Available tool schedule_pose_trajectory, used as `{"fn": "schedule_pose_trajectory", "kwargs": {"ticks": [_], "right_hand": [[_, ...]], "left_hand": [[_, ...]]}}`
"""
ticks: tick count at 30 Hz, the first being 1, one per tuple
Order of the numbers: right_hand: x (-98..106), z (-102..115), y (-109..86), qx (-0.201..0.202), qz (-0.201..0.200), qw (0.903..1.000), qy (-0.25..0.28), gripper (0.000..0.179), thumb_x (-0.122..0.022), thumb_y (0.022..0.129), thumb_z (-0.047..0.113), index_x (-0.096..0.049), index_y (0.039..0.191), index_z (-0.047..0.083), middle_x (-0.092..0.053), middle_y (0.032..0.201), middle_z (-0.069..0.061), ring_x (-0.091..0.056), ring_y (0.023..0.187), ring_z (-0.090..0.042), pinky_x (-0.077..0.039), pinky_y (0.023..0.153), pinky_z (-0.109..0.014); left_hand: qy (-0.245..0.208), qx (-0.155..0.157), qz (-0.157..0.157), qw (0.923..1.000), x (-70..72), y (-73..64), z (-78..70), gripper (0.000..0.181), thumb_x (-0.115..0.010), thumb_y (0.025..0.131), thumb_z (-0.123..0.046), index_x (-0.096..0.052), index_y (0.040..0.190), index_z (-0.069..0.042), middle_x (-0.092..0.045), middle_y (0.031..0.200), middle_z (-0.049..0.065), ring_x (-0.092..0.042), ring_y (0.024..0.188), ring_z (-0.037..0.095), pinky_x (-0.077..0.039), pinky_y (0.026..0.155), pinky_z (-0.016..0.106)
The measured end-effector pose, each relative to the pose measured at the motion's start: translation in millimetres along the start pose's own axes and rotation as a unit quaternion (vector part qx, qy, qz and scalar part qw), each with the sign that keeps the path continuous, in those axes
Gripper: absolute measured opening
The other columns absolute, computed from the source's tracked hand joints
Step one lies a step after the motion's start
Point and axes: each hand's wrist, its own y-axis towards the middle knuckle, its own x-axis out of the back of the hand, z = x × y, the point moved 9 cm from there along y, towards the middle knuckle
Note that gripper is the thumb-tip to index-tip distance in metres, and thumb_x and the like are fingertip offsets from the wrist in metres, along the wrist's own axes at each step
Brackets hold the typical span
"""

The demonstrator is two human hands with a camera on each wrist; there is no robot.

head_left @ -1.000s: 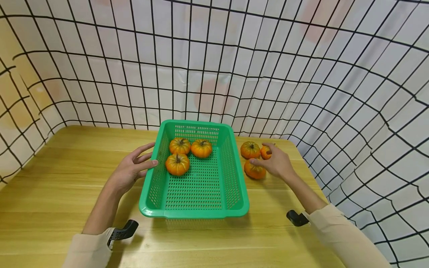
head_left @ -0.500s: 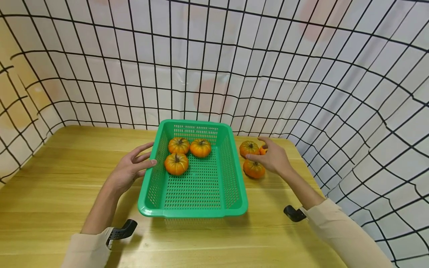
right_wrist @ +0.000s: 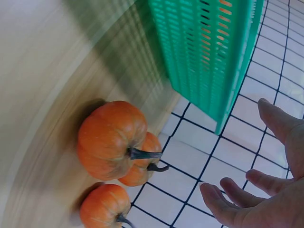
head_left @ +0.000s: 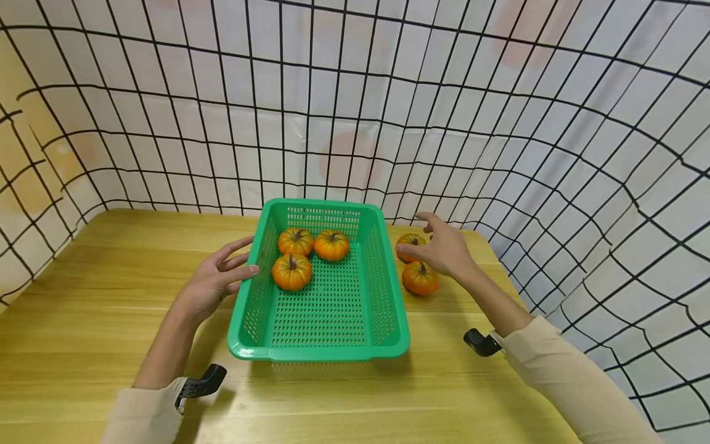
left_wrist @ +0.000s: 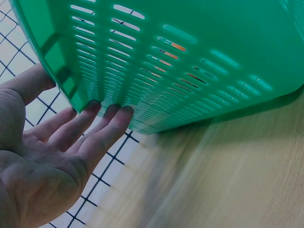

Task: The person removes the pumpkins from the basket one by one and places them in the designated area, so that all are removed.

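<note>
My left hand [head_left: 215, 279] is at the left side of a green plastic basket [head_left: 333, 353], thumb over its rim and fingertips against the outer wall, as the left wrist view shows. Three small orange pumpkins are inside: one at back left [head_left: 296, 241], one beside it [head_left: 331, 245] and one in front [head_left: 291, 272]. Right of the basket my right hand [head_left: 448, 248] hovers with fingers spread, holding nothing. Below it are a near pumpkin [head_left: 420, 279] and a far pumpkin [head_left: 412, 242]. A third pumpkin [right_wrist: 105, 206] appears in the right wrist view; the hand hides it in the head view.
The basket stands on a wooden table [head_left: 122, 296]. Black wire mesh [head_left: 338, 111] rises along the table's back and sides, with a pale printed sheet behind it. Small black devices sit at the left cuff [head_left: 205, 381] and right cuff [head_left: 482, 343].
My right hand has moved left and away from me, lifting off the pumpkins toward the basket's side. The near pumpkin shows more fully. My left hand keeps its place at the rim.
</note>
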Motion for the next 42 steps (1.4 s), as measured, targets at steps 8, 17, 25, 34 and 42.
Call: {"fn": "schedule_pose_trajectory", "kwargs": {"ticks": [8,17,25,34,42], "right_hand": [[1,17,2.5,0.015,-0.003,0.9999,0.0,0.086,-0.075,0.089,0.048,-0.036,0.156,0.011,-0.053,0.145,-0.028,-0.056,0.126,-0.046,-0.05,0.098,-0.059],[0,34,4.9,0.02,0.007,0.9996,0.019,0.086,-0.076,0.088,0.048,-0.037,0.157,0.016,-0.053,0.146,-0.024,-0.055,0.129,-0.043,-0.052,0.098,-0.057],[-1,56,9.4,0.037,0.012,0.9991,0.014,0.088,-0.078,0.087,0.048,-0.036,0.157,0.016,-0.056,0.144,-0.024,-0.056,0.128,-0.041,-0.05,0.1,-0.057],[-6,74,12.8,0.045,0.018,0.9986,0.022,0.088,-0.078,0.086,0.05,-0.037,0.157,0.017,-0.058,0.142,-0.02,-0.059,0.124,-0.038,-0.052,0.099,-0.054],[-13,86,16.3,0.054,0.022,0.9975,0.04,0.086,-0.079,0.085,0.05,-0.039,0.155,0.019,-0.058,0.142,-0.018,-0.058,0.128,-0.035,-0.055,0.095,-0.05]], "left_hand": [[-0.001,-0.001,-0.002,1.0,0.5,0.6,1.0,0.075,-0.069,0.098,-0.014,-0.028,0.161,-0.017,-0.038,0.159,0.024,-0.066,0.118,0.014,-0.059,0.09,0.032],[0.002,-0.001,-0.002,1.0,0.0,1.3,1.0,0.075,-0.069,0.098,-0.014,-0.028,0.161,-0.017,-0.038,0.159,0.023,-0.065,0.118,0.014,-0.059,0.091,0.032],[0.004,0.002,-0.005,1.0,0.2,1.2,0.8,0.075,-0.068,0.098,-0.015,-0.028,0.161,-0.017,-0.038,0.159,0.022,-0.066,0.117,0.013,-0.059,0.091,0.032],[0.004,0.003,-0.004,1.0,0.9,0.8,1.0,0.076,-0.069,0.098,-0.015,-0.028,0.161,-0.018,-0.038,0.159,0.022,-0.066,0.118,0.015,-0.059,0.091,0.032],[-0.001,0.007,-0.004,1.0,0.7,0.7,1.6,0.077,-0.07,0.097,-0.015,-0.028,0.161,-0.018,-0.037,0.16,0.022,-0.066,0.117,0.013,-0.058,0.091,0.031]]}}
